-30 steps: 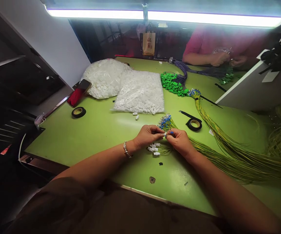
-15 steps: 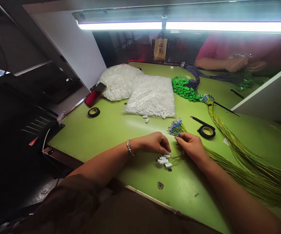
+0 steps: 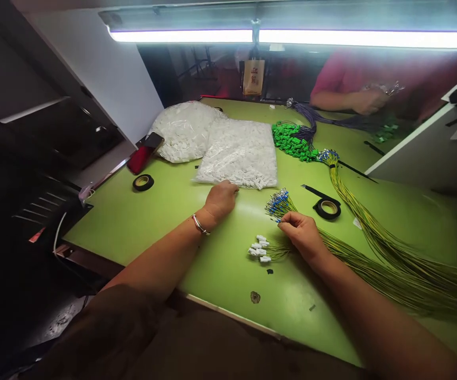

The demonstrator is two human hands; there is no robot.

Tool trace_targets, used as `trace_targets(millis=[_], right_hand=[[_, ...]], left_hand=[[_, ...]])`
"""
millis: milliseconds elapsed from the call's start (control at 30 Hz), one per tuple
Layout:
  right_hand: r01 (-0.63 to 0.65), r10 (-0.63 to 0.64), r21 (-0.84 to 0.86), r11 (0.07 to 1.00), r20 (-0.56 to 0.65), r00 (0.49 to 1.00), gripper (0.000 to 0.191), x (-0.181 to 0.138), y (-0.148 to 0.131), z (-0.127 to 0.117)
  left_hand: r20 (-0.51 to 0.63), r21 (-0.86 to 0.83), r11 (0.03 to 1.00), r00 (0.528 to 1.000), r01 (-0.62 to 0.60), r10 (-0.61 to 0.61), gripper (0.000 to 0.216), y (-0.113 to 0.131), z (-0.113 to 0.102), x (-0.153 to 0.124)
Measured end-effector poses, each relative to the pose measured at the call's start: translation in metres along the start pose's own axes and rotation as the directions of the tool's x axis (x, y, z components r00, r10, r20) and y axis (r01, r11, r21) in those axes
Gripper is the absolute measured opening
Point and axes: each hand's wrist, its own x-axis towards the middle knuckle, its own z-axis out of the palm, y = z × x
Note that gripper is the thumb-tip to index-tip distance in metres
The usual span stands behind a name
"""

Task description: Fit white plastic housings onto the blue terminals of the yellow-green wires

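Observation:
My left hand (image 3: 221,201) is at the front edge of a clear bag of white connector housings (image 3: 240,153). Its fingers are curled together over the spot where loose housings lay; whatever they grip is hidden. My right hand (image 3: 300,232) pinches a thin yellow-green wire with a blue terminal (image 3: 278,220) at its tip. Just beyond the right fingertips lies a bundle of such wires, its blue and silver terminals (image 3: 278,201) fanned out. Several white housings on wires (image 3: 259,250) rest on the green table between the hands, towards me.
Black tape rolls lie at left (image 3: 143,182) and right (image 3: 327,208). Farther back are another bag (image 3: 183,132), a phone (image 3: 155,140), green connectors (image 3: 294,141) and a second wire bundle (image 3: 333,163). Across the table, a person in a pink sleeve (image 3: 329,79) works behind a tube light (image 3: 180,36).
My left hand has moved away from the wired housings, up and left to the bag's front edge. My right hand stays beside the terminals, pinching a wire. The whole view has shifted slightly.

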Motion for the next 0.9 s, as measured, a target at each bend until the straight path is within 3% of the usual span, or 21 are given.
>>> trace_targets(millis=[100,167,233,300,367,533,600,733,900], right_hand=[[0.036,-0.036,-0.013,0.999,0.003,0.999,0.011,0.001,-0.001,0.0],[0.048,-0.048,-0.023,0.999,0.002,0.999,0.01,0.001,-0.001,0.0],[0.059,-0.059,-0.035,0.998,0.0,0.998,0.008,0.001,0.0,0.0],[0.072,-0.072,-0.052,0.996,-0.005,0.997,0.006,0.0,0.001,-0.001],[0.09,-0.091,-0.079,0.993,-0.009,0.996,0.005,-0.001,0.002,-0.001],[0.122,-0.128,-0.165,0.979,-0.026,0.991,0.005,-0.003,0.006,0.001],[0.126,-0.134,-0.173,0.977,-0.034,0.99,0.006,-0.003,0.007,0.001],[0.135,-0.144,-0.176,0.975,-0.04,0.989,0.007,-0.003,0.008,0.001],[0.15,-0.162,-0.188,0.971,-0.049,0.986,0.007,-0.005,0.009,0.001]], left_hand=[[-0.057,-0.135,0.99,0.998,-0.041,0.034,0.022,0.009,0.0,-0.006],[-0.047,-0.393,0.919,0.999,-0.041,0.025,0.02,0.021,-0.001,-0.013],[0.109,-0.694,0.717,0.994,0.066,0.014,0.023,0.035,0.0,-0.022],[0.323,-0.845,0.469,0.945,0.259,0.06,0.032,0.048,0.002,-0.03],[0.454,-0.862,0.302,0.885,0.407,0.103,0.035,0.056,0.004,-0.036],[0.557,-0.83,0.01,0.827,0.558,0.071,0.035,0.058,0.006,-0.04],[0.586,-0.804,-0.052,0.804,0.593,0.102,0.035,0.057,0.006,-0.039],[0.625,-0.767,-0.078,0.769,0.637,0.136,0.033,0.056,0.006,-0.038],[0.614,-0.776,-0.063,0.774,0.628,0.153,0.031,0.055,0.006,-0.038]])
